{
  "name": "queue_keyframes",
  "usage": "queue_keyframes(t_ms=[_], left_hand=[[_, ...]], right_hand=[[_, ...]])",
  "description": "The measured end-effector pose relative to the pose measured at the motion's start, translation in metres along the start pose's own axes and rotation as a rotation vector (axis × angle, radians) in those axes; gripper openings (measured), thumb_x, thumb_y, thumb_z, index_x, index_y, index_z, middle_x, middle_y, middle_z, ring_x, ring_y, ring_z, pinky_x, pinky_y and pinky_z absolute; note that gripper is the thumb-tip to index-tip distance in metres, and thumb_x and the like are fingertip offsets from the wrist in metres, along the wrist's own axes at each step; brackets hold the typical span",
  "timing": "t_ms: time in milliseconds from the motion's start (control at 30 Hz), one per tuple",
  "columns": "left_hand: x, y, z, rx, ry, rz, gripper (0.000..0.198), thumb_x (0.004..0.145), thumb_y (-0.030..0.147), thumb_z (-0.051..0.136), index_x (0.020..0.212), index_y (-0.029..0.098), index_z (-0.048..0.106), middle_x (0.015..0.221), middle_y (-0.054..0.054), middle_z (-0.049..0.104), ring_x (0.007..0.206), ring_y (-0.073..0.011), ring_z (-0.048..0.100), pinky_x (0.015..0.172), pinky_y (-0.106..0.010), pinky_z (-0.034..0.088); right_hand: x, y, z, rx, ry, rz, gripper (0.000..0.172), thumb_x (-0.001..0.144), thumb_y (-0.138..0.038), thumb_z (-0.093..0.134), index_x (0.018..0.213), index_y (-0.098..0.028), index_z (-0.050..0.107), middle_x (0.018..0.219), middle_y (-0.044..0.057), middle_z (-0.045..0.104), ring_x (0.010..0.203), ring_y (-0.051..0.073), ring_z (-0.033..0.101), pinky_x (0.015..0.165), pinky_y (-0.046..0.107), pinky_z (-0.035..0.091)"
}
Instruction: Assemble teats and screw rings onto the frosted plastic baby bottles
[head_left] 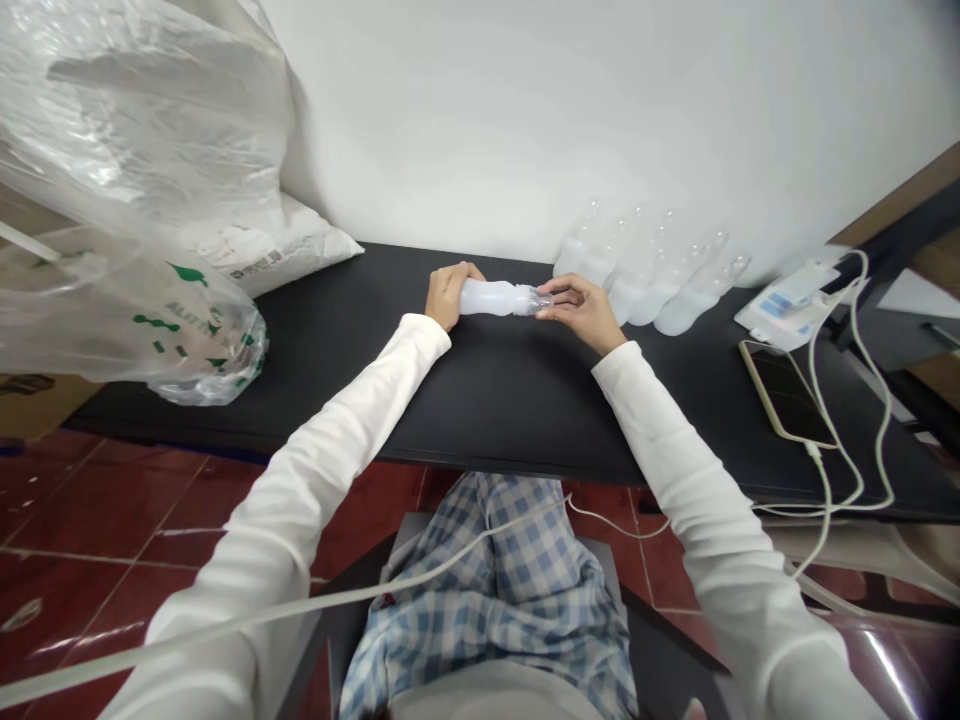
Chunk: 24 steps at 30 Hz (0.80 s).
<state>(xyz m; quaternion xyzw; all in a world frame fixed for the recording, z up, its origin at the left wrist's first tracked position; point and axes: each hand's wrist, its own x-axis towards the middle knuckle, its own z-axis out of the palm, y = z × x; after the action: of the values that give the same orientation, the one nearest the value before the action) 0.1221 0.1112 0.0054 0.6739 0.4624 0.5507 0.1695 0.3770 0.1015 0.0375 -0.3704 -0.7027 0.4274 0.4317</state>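
A translucent white bottle (489, 298) with a clear cap (534, 300) is held sideways just over the black tabletop. My left hand (447, 294) wraps round the bottle's base end. At the other end, the fingers of my right hand (582, 306) grip the clear cap, which sits on the bottle's neck. Whether the cap is fully seated I cannot tell. Close to the right of my right hand stand several similar capped bottles (679, 300), grouped against the wall.
Clear plastic bags (202, 330) and a large white sack (300, 245) bulge over the table's left side. To the right lie a phone (787, 395) on a charging cable (825, 480) and a white-and-blue packet (787, 305). A white cord (420, 578) crosses above my lap.
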Motion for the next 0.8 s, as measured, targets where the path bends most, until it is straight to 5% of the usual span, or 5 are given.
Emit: queue_keyframes(t_ms=[467,667,800], left_hand=[[-0.007,0.006,-0.002,0.07,0.009,0.053,0.075,0.102,0.067,0.015,0.074,0.022,0.069,0.077,-0.006,0.071,0.073,-0.0197,0.064,0.076,-0.037,0.049],[-0.013,0.021,0.002,0.112,-0.069,0.141,0.075,0.102,0.066,0.014,0.078,0.022,0.07,0.079,-0.007,0.072,0.072,-0.0199,0.064,0.073,-0.037,0.049],[-0.018,0.033,0.0,0.163,-0.145,0.22,0.08,0.102,0.066,0.009,0.083,0.021,0.073,0.084,-0.008,0.075,0.076,-0.0209,0.067,0.075,-0.037,0.049]], right_hand=[[0.0,-0.002,0.003,-0.017,-0.003,0.005,0.052,0.064,-0.056,0.086,0.104,-0.024,0.073,0.112,0.006,0.075,0.103,0.024,0.068,0.099,0.043,0.054],[-0.003,0.005,0.016,-0.217,0.039,0.021,0.054,0.09,-0.072,0.053,0.091,-0.02,0.069,0.076,0.001,0.064,0.073,0.017,0.058,0.076,0.032,0.049],[-0.007,0.006,0.026,-0.266,0.031,0.103,0.053,0.101,-0.063,0.036,0.079,-0.021,0.06,0.059,-0.001,0.053,0.063,0.015,0.052,0.067,0.027,0.044]])
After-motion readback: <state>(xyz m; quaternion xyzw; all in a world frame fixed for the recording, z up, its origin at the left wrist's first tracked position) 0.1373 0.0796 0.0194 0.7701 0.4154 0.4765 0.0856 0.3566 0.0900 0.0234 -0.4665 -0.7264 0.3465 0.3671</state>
